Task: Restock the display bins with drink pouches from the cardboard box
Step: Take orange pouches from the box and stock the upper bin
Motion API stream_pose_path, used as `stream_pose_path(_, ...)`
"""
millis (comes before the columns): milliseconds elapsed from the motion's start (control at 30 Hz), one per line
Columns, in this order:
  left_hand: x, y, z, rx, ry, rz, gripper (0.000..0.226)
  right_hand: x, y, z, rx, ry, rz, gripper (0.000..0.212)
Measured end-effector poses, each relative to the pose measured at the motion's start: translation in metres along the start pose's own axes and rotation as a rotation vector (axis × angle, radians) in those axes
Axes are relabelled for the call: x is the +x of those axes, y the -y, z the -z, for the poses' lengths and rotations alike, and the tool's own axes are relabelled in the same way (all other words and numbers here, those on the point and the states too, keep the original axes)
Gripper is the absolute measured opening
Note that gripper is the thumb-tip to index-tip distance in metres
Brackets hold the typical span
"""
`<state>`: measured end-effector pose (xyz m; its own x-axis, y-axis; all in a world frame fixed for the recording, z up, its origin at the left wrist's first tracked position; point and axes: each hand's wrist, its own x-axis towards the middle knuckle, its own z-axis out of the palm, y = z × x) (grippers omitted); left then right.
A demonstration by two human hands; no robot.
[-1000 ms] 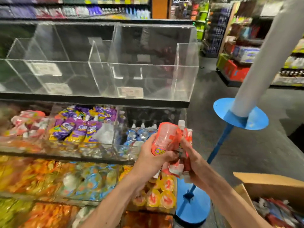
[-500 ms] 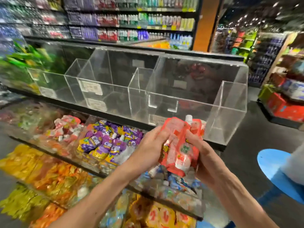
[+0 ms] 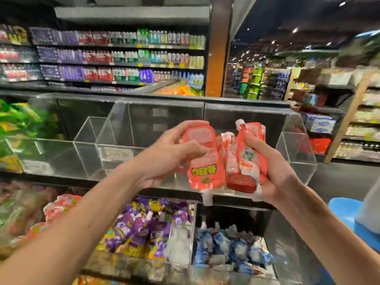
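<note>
Since half a second ago the hands have lifted and drawn apart, splitting what was one clutch of pouches, and the view has tipped upward. The left hand (image 3: 170,159) now grips a single red pouch (image 3: 205,167), fingers curled over its top and thumb across its face, yellow lettering showing low on the front. The right hand (image 3: 275,173) is clamped round a bunch (image 3: 244,161) of the same red pouches, one white spout poking up at the top. The two lots sit just beside each other; whether they touch is hard to tell. Both are held in front of the clear top bin (image 3: 296,153), at its right-hand compartment. In the bins below lie purple pouches (image 3: 139,229), blue pouches (image 3: 226,249) to their right, and more red ones (image 3: 59,204) at the left, blurred. Bottle shelves (image 3: 123,56) line the back.
</note>
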<state>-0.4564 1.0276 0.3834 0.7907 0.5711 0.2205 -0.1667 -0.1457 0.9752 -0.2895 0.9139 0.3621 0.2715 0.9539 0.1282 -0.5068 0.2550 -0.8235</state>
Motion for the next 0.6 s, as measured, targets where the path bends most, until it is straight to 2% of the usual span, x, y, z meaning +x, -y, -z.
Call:
stream_pose_path(133, 0.001, -0.025, 0.055, 0.239, -0.195, -0.166, 0.043, 0.017, 0.0, -0.024, -0.031, 0.007, 0.0, 0.027)
stream_pose_path(267, -0.007, -0.041, 0.095, 0.54, -0.257, -0.299, 0.042, 0.044, -0.001, -0.041, -0.086, -0.019, -0.06, 0.032)
stream_pose_path(367, -0.008, -0.036, 0.109, 0.921, -0.35, -0.442, 0.043, 0.068, -0.001, -0.058, -0.103, -0.003, -0.084, 0.031)
stream_pose_path(467, 0.002, -0.025, 0.126, 1.251, -0.43, -0.427, 0.047, 0.094, -0.008, -0.071, -0.156, 0.016, -0.119, 0.028)
stream_pose_path(600, 0.032, -0.012, 0.154, 1.377, -0.344, -0.301, 0.051, 0.121, -0.026, -0.078, -0.243, 0.022, -0.125, 0.039)
